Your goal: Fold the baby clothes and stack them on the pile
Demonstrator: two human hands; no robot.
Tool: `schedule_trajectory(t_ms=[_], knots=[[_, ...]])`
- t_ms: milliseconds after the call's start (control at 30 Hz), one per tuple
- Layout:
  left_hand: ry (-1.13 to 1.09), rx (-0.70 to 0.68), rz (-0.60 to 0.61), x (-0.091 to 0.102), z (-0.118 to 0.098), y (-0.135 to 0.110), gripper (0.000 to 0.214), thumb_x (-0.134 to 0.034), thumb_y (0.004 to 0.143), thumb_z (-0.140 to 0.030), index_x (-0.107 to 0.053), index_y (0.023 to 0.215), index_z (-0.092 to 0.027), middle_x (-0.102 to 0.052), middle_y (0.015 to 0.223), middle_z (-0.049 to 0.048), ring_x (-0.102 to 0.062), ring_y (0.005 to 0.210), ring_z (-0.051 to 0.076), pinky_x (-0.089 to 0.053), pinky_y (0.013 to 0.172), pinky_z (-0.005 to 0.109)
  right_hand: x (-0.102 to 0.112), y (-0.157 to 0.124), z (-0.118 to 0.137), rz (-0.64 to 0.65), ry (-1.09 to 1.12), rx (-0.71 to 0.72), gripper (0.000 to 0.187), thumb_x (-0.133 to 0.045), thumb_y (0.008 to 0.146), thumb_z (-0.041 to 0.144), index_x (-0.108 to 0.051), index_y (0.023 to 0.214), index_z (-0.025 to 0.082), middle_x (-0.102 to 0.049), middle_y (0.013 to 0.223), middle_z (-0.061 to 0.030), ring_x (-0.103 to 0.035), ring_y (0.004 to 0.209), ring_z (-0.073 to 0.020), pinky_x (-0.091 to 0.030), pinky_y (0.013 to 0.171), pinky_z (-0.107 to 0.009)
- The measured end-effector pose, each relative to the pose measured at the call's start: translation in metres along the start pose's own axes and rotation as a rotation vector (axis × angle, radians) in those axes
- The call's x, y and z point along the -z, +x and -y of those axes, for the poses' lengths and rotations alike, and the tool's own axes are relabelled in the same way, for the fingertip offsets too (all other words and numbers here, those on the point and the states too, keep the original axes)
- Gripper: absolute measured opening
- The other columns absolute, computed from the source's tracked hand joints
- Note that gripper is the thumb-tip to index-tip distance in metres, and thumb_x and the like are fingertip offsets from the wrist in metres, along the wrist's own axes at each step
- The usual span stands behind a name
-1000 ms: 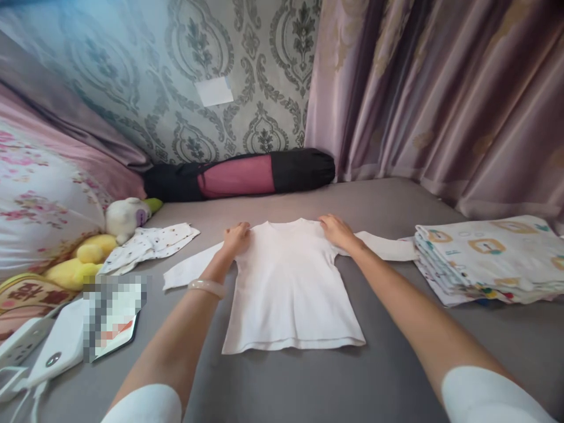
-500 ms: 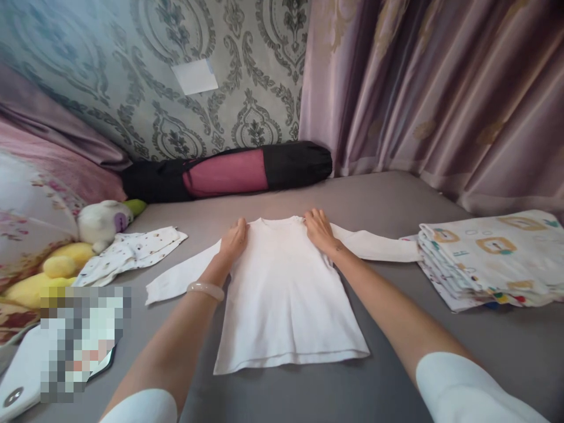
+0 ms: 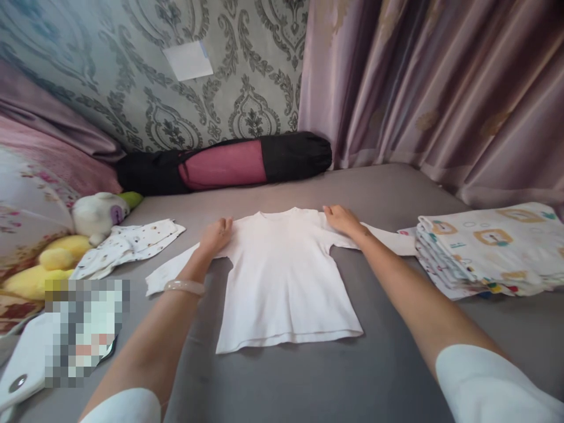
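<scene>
The left hand (image 3: 217,235) and the right hand (image 3: 342,220) rested wide apart on the white shirt (image 3: 284,282), one near each shoulder (whether either pinched the cloth or merely pressed it, I could not tell). The shirt lay spread on the grey bed (image 3: 317,382), its body on the near side of the hands, hem toward the person; its longest line ran sideways, sleeve to sleeve. Neither hand was clearly nearer.

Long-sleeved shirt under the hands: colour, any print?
Long-sleeved shirt: white, no visible print; best in head view.
</scene>
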State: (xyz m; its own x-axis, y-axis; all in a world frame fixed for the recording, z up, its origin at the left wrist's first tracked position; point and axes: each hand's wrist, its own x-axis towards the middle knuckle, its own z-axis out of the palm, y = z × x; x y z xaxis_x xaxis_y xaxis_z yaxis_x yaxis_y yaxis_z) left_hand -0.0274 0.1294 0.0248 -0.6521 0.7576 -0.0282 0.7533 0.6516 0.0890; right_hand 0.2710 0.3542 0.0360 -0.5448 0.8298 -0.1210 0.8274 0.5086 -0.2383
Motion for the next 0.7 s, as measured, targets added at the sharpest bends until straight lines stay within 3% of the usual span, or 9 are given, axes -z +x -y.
schedule_trajectory(t_ms=[200, 400, 500, 600, 700], knots=[[0.112, -0.03, 0.015, 0.001, 0.02, -0.015, 0.051, -0.023, 0.097, -0.047, -0.062, 0.1, -0.015, -0.07, 0.099, 0.0191, -0.066, 0.095, 0.033, -0.046, 0.074, 0.039, -0.002, -0.019, -0.021, -0.091, -0.108, 0.05, 0.051, -0.025, 0.1, 0.047, -0.063, 0.112, 0.016, -0.067, 0.114, -0.017, -0.062, 0.104, -0.0268, -0.041, 0.083, -0.034], [0.297, -0.164, -0.22, -0.011, 0.022, -0.012, 0.052, -0.018, 0.099, -0.042, -0.06, 0.103, -0.012, -0.067, 0.102, 0.0217, -0.061, 0.102, 0.034, -0.045, 0.073, 0.037, -0.007, -0.023, -0.024, -0.181, -0.217, 0.109, 0.049, -0.023, 0.102, 0.046, -0.06, 0.115, 0.015, -0.065, 0.117, -0.0158, -0.062, 0.104, -0.0268, -0.04, 0.086, -0.035], [0.328, -0.236, -0.223, -0.013, 0.025, -0.006, 0.054, -0.016, 0.1, -0.042, -0.06, 0.102, -0.012, -0.066, 0.102, 0.0216, -0.059, 0.103, 0.034, -0.044, 0.072, 0.037, -0.007, -0.02, -0.027, -0.173, -0.241, 0.133, 0.049, -0.023, 0.102, 0.044, -0.061, 0.112, 0.015, -0.066, 0.113, -0.0152, -0.062, 0.101, -0.027, -0.04, 0.084, -0.035], [0.325, -0.268, -0.189, -0.006, 0.022, -0.006, 0.047, -0.023, 0.099, -0.04, -0.059, 0.104, -0.011, -0.065, 0.101, 0.0208, -0.058, 0.103, 0.035, -0.043, 0.077, 0.039, -0.005, -0.021, -0.028, -0.152, -0.239, 0.134, 0.044, -0.027, 0.101, 0.038, -0.062, 0.111, 0.014, -0.067, 0.11, -0.0154, -0.061, 0.099, -0.027, -0.04, 0.082, -0.036], [0.32, -0.222, -0.26, 0.007, 0.014, -0.019, 0.039, -0.033, 0.096, -0.037, -0.058, 0.108, -0.01, -0.062, 0.109, 0.0223, -0.055, 0.107, 0.036, -0.04, 0.085, 0.042, 0.001, -0.035, -0.025, -0.282, -0.268, 0.186, 0.034, -0.035, 0.098, 0.029, -0.062, 0.11, 0.011, -0.063, 0.114, -0.0175, -0.056, 0.106, -0.0287, -0.036, 0.087, -0.037]])
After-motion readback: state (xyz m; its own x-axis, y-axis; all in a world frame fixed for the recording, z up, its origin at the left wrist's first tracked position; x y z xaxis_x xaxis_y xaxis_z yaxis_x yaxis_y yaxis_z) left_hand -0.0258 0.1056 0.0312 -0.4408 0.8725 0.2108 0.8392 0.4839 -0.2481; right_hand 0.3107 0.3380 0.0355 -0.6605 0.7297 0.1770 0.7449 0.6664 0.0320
